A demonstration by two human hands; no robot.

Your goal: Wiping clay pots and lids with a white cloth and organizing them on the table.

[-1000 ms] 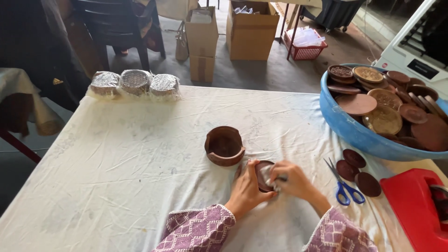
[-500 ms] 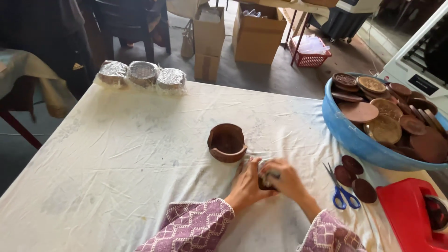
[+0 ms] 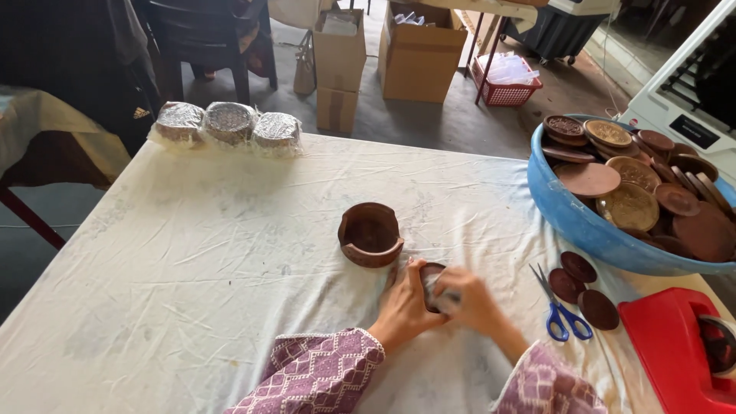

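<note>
My left hand [image 3: 404, 307] and my right hand [image 3: 471, 300] meet near the table's front edge, both closed around a small round brown wooden disc [image 3: 431, 277] with a bit of clear wrap on it. Only the disc's dark top shows between the fingers. Just beyond the hands stands a round brown wooden holder [image 3: 370, 234] with notched sides, apart from both hands. Patterned purple sleeves cover my forearms.
A blue tub [image 3: 583, 230] full of brown wooden discs sits at the right. Three loose discs [image 3: 579, 285] and blue scissors [image 3: 560, 310] lie beside it, next to a red tape dispenser [image 3: 678, 349]. Three wrapped stacks [image 3: 228, 123] stand at the far left edge. Cardboard boxes [image 3: 418, 50] are on the floor.
My hands stay in the same spot, turning the disc a little between them. The view has shifted slightly; nothing else on the table has moved.
</note>
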